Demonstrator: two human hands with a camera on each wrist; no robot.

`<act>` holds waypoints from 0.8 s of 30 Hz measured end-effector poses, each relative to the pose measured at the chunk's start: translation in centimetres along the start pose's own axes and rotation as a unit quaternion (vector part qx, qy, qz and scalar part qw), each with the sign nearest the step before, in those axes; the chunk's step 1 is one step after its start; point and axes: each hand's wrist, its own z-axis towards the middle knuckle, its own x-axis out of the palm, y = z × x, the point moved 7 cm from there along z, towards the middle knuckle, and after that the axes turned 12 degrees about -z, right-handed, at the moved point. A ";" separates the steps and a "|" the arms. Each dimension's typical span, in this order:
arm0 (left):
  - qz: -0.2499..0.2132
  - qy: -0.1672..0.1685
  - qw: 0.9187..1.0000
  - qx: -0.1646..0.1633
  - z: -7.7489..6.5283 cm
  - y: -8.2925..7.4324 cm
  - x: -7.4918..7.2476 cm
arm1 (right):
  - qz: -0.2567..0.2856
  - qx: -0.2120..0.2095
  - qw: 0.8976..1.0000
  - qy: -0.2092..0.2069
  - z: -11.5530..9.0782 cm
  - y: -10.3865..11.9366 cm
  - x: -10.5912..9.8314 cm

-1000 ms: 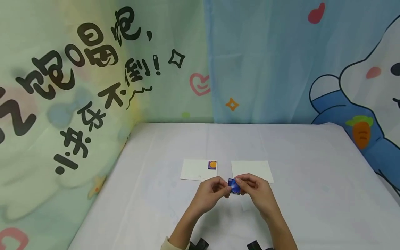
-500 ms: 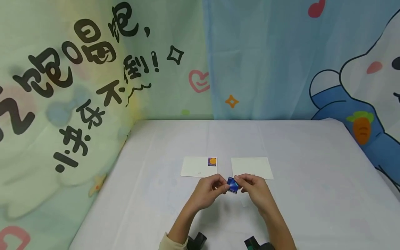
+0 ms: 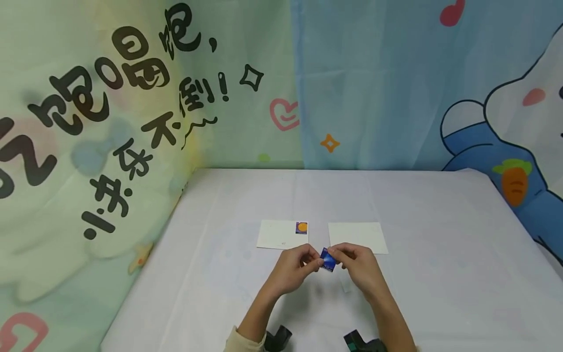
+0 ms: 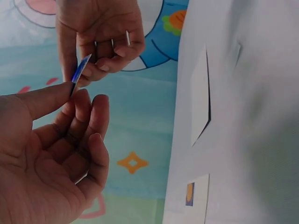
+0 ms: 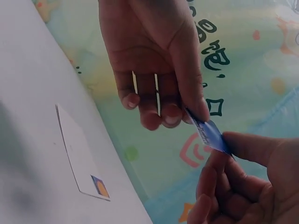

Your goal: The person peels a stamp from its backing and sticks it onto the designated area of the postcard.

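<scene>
A small blue stamp [image 3: 328, 260] is stretched between both hands above the table, tilted. My left hand [image 3: 295, 268] pinches one edge of it between thumb and fingers; in the left wrist view the thumb presses its lower end. From the other side, my right hand [image 3: 357, 266] pinches the opposite corner. The stamp shows a blue face with a line of small print in the right wrist view. Behind the hands lie two white envelopes. The left envelope [image 3: 277, 234] bears an orange-and-purple stamp [image 3: 301, 228] in its upper right corner; the right envelope [image 3: 358, 235] is partly covered by the right hand.
A small pale, translucent slip [image 3: 345, 282] lies on the white-covered table [image 3: 440, 274] beside the right hand. Printed cloth curtains [image 3: 374, 88] stand along the back and left sides. Black camera mounts [image 3: 278, 338] sit at the wrists.
The stamp has turned slightly and shifted a little left between the fingers since a second ago. Both hands keep their pinch. The head view has shifted slightly.
</scene>
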 end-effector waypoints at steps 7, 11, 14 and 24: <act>-0.097 -0.052 0.993 -0.050 0.1 0.8 -0.9 | 0.087 -0.062 0.993 -0.047 4.1 -7.0 2.2; -0.144 -0.092 0.982 -0.075 0.1 1.3 -1.3 | 0.078 -0.068 0.994 0.022 1.2 -1.7 0.8; -0.139 -0.108 0.981 -0.078 0.1 1.3 -1.4 | 0.044 -0.043 0.997 0.045 -1.2 2.3 -0.2; -0.055 -0.166 0.985 0.008 0.0 0.1 -1.6 | 0.048 -0.025 0.998 0.030 -1.9 3.3 -0.8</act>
